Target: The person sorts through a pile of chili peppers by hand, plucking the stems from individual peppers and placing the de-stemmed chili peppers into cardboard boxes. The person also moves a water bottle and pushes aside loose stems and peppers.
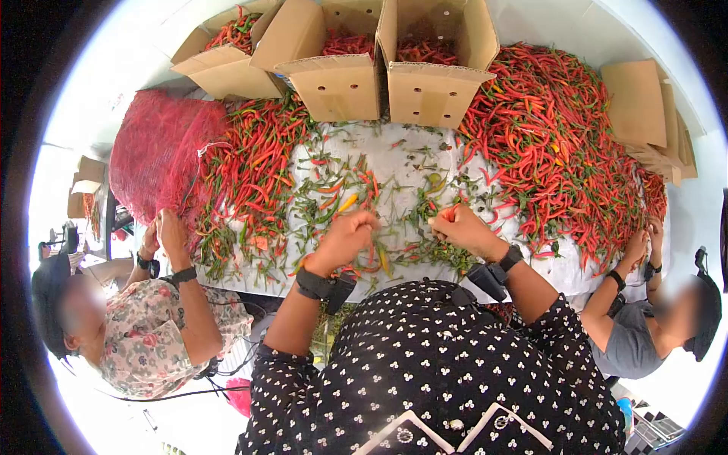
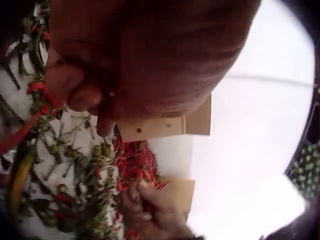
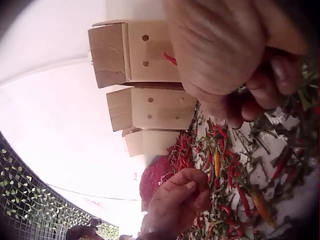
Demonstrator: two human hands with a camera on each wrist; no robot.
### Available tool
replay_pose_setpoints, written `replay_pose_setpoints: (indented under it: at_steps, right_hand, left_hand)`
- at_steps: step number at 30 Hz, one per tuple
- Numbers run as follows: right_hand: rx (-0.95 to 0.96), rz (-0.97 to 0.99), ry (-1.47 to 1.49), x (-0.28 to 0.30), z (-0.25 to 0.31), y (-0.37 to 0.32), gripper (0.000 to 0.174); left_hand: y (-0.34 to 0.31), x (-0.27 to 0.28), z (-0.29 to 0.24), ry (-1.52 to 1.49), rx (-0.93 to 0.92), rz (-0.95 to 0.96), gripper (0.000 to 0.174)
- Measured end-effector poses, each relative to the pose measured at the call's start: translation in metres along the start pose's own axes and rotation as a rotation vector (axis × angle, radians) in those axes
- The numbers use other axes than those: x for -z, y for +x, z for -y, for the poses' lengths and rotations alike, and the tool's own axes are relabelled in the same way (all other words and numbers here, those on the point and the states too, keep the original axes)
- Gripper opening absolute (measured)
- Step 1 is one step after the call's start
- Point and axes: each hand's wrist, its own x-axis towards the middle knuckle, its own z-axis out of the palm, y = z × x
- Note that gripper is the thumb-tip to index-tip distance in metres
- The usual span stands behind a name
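My left hand (image 1: 349, 236) hovers over the near middle of the white sheet, fingers curled. In the left wrist view its fingertips pinch a blurred red chilli (image 2: 44, 95). To its right, my right hand (image 1: 466, 230) has thumb and fingers bent together above green stems. A red chilli tip (image 3: 170, 58) pokes out past this hand in the right wrist view; its other end is hidden behind the hand. Below both hands lie scattered green stems (image 1: 425, 205), with a yellow chilli (image 1: 348, 202) and several red and orange ones among them.
A large heap of red chillies (image 1: 542, 136) covers the right, a smaller heap (image 1: 262, 163) the left, beside a red mesh sack (image 1: 159, 148). Open cardboard boxes (image 1: 428, 95) line the back. People work at the left (image 1: 178, 303) and right (image 1: 641, 326) ends.
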Motion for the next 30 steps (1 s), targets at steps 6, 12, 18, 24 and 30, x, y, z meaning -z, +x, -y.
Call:
replay_pose_setpoints:
  at_steps: [6,12,18,24,30]
  right_hand:
    - [-0.002,-0.005,-0.064,-0.012,-0.013,0.007,0.020]
    - [-0.025,0.066,0.131,-0.009,-0.001,0.007,0.016]
    - [-0.014,0.027,0.190,-0.017,0.007,0.012,0.017]
    - [-0.020,0.030,0.344,-0.023,0.017,0.014,0.011]
    - [0.004,0.004,0.181,-0.023,0.022,0.016,0.015]
  left_hand:
    - [-0.017,-0.026,0.021,0.777,-0.423,-0.003,0.017]
    - [-0.007,-0.029,0.018,0.874,-0.408,-0.054,0.015]
    - [0.017,-0.037,-0.005,-0.049,-0.160,-0.091,0.010]
    - [0.031,-0.041,-0.015,-0.854,-0.078,0.005,0.009]
    - [0.032,-0.042,-0.018,-0.883,-0.065,-0.042,0.014]
